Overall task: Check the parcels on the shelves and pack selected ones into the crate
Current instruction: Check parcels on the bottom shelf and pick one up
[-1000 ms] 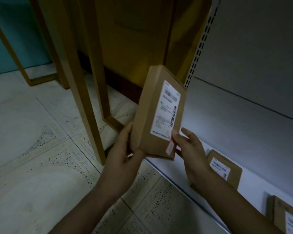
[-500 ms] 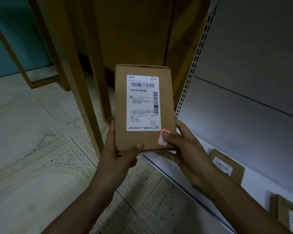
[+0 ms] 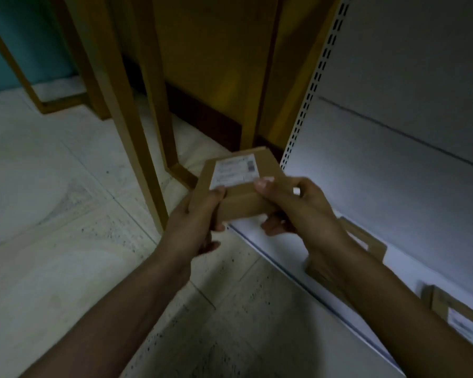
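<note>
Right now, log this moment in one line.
left hand: grips brown cardboard parcel | right hand: grips same parcel | white label: facing up, blurred

Floor (image 3: pixel 38 200) open left; wooden legs (image 3: pixel 131 159) ahead; shelf (image 3: pixel 284 252) right

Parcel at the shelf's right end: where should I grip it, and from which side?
Probably take the right-end parcel by its free left edge, coming from the open front of the shelf; bare shelf lies beside that edge, and its right side is out of frame.
</note>
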`<state>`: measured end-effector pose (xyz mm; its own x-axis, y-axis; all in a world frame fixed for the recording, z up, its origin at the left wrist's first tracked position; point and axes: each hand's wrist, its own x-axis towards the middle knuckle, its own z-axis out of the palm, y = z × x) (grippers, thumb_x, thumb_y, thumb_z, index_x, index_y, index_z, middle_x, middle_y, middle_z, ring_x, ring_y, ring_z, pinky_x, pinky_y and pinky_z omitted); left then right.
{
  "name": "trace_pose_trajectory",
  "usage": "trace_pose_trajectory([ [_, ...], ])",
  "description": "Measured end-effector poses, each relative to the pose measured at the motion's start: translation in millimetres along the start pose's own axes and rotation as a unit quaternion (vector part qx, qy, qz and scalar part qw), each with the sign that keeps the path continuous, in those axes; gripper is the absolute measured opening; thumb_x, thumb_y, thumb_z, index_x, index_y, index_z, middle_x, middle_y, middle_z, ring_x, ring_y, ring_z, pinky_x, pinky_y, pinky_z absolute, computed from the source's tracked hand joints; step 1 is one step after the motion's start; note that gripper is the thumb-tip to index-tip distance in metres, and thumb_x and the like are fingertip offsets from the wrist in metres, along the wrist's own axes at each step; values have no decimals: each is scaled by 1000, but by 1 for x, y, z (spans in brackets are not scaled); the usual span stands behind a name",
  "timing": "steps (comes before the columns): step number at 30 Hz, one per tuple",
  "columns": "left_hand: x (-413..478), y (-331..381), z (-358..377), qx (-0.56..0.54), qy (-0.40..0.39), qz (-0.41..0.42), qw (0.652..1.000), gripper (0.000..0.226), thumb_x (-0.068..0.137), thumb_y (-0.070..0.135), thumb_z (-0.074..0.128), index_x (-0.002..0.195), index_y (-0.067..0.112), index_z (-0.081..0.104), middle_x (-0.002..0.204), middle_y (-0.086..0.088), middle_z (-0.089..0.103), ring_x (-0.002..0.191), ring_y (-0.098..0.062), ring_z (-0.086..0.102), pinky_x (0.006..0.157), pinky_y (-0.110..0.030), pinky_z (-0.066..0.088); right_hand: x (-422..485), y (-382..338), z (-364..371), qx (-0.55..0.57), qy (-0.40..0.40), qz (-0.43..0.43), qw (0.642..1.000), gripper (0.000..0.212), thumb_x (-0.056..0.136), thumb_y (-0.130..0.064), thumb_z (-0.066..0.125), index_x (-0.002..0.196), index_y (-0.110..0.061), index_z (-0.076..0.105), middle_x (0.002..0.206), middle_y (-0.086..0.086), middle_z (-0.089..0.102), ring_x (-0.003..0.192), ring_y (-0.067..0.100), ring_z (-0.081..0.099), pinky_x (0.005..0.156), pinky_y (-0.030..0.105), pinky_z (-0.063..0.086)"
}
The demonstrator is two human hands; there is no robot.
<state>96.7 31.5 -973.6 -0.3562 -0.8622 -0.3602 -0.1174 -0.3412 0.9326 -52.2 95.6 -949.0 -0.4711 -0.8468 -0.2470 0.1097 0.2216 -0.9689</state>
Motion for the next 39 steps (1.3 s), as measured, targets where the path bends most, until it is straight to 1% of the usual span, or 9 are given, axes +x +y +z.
trace_pose_trajectory([
  [6, 6, -4, 0, -3, 41, 48, 998, 56, 91, 40, 57, 141, 40, 31, 110, 17, 55, 92, -9, 58, 82, -31, 51, 15, 18, 4, 65, 28, 27, 997, 45, 88, -18, 67, 129, -16, 48, 109, 12, 66, 63, 14, 70, 57, 26, 57],
  [12, 5, -21, 7, 312, -9, 245, 918, 64, 87, 48, 59, 144, 30, 34, 153, -1, 25, 138, -13, 27, 109, -31, 28, 66, 73, -27, 200, 208, 109, 951, 37, 90, -13, 64, 121, 0, 50, 108, 22, 66, 67, 22, 65, 52, 28, 59],
  [19, 10, -38, 6, 384, -86, 273, 878, 48, 85, 39, 60, 131, 26, 53, 138, 4, 47, 119, -9, 47, 90, -24, 40, 96, 129, -51, 198, 278, 182, 922, 28, 93, -20, 60, 114, -2, 61, 105, 15, 70, 91, 26, 69, 77, 38, 59],
  [23, 17, -44, 10, 382, -97, 258, 882, 47, 86, 36, 62, 130, 25, 53, 131, 4, 52, 110, -4, 47, 89, -23, 39, 91, 125, -49, 158, 222, 225, 935, 25, 94, -9, 57, 116, 3, 57, 102, 18, 68, 74, 22, 66, 52, 25, 57],
  [26, 23, -51, 20, 388, -125, 253, 877, 50, 87, 45, 61, 132, 28, 50, 133, 6, 49, 112, -4, 45, 92, -26, 40, 87, 121, -51, 131, 192, 232, 945, 27, 89, 7, 52, 116, 5, 58, 111, 23, 63, 93, 31, 64, 82, 36, 57],
  [30, 27, -57, 41, 395, -199, 246, 863, 46, 89, 48, 55, 132, 34, 48, 132, 13, 48, 118, -5, 44, 94, -27, 40, 78, 114, -66, -19, 197, 239, 951, 9, 83, 1, 64, 87, -6, 61, 99, 14, 63, 83, 25, 62, 66, 36, 56],
  [33, 30, -62, 59, 391, -249, 254, 849, 62, 78, 61, 46, 134, 35, 47, 140, 12, 48, 128, -11, 46, 103, -39, 43, 67, 118, -97, -135, 260, 197, 936, 38, 85, -15, 69, 120, -7, 57, 120, 11, 60, 103, 28, 61, 88, 35, 54],
  [35, 33, -68, 69, 395, -272, 252, 840, 67, 75, 69, 43, 135, 38, 44, 142, 13, 47, 129, -11, 45, 102, -43, 44, 49, 116, -118, -188, 274, 186, 925, 44, 91, -17, 63, 131, -7, 48, 123, 7, 57, 99, 23, 61, 79, 18, 50],
  [39, 36, -81, 85, 409, -315, 241, 822, 54, 88, 52, 54, 138, 34, 43, 147, 9, 41, 130, -13, 42, 102, -44, 43, 6, 119, -154, -262, 248, 231, 903, 54, 89, -18, 65, 136, -7, 41, 133, 14, 53, 116, 29, 56, 84, 29, 47],
])
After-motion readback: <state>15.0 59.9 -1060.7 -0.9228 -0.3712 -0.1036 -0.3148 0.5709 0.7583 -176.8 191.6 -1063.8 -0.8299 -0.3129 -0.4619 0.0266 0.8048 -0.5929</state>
